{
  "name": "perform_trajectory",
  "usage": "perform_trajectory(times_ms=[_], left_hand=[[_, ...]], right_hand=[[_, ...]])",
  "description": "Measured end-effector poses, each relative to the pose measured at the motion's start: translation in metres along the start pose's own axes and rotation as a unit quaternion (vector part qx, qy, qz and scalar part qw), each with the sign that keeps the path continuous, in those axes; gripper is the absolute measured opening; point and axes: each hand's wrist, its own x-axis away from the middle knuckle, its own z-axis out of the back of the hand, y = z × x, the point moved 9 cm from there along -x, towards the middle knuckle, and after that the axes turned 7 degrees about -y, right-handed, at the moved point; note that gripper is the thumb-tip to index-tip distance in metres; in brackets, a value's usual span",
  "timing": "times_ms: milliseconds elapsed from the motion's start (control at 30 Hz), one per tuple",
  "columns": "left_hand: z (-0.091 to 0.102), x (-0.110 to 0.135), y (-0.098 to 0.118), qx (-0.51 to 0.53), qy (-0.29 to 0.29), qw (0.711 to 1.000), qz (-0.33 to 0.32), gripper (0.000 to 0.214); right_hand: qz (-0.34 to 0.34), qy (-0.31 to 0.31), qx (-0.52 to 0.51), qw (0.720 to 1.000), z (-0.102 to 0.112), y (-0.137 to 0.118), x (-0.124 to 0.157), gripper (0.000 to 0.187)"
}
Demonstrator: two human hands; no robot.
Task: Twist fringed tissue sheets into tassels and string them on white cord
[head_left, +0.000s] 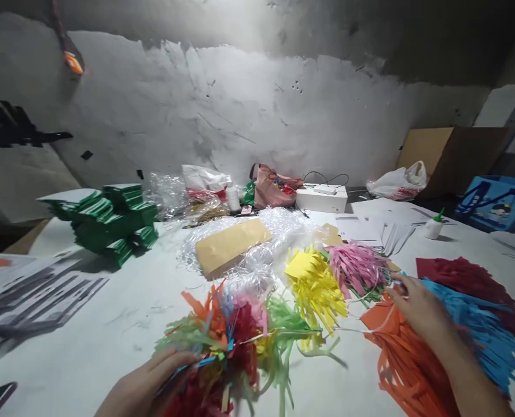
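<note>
My left hand (153, 376) is closed at the lower left, its fingers around part of a multicoloured paper tassel garland (244, 330). The garland has red, orange, green, blue and pink fringed strips. A thin white string (348, 330) runs from it to the right. My right hand (414, 301) reaches over orange fringed paper (405, 359), and its bent fingertips pinch what looks like the string. Close by lie blue fringed paper (474, 324) and dark red fringed paper (470, 284). Yellow fringed paper (316, 286) and pink fringed paper (357, 263) lie between my hands.
Stacks of green paper (110, 223) stand at the left. Behind the garland, a brown envelope (231, 246) rests on clear plastic wrap (261, 266). A glue bottle (433, 226) with a green cap stands at the right, near a blue bag (498, 202). A white box (322, 198) is by the wall.
</note>
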Motion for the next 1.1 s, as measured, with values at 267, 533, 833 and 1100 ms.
perform_trajectory(times_ms=[267, 533, 833, 1100], left_hand=[[0.024, -0.007, 0.047, 0.133, 0.087, 0.987, -0.005, 0.018], [0.061, 0.053, -0.023, 0.242, 0.255, 0.913, 0.207, 0.031], [0.054, 0.063, -0.045, 0.251, 0.269, 0.905, 0.212, 0.024], [0.034, -0.003, 0.057, 0.258, 0.155, 0.953, 0.022, 0.03]], right_hand=[[0.422, -0.212, 0.054, 0.88, -0.14, -0.261, 0.13, 0.04], [0.425, -0.234, 0.11, 0.867, -0.176, -0.278, 0.108, 0.011], [0.237, -0.158, 0.217, 0.934, -0.082, -0.153, 0.014, 0.036], [0.529, -0.243, -0.091, 0.808, -0.145, -0.354, 0.166, 0.041]])
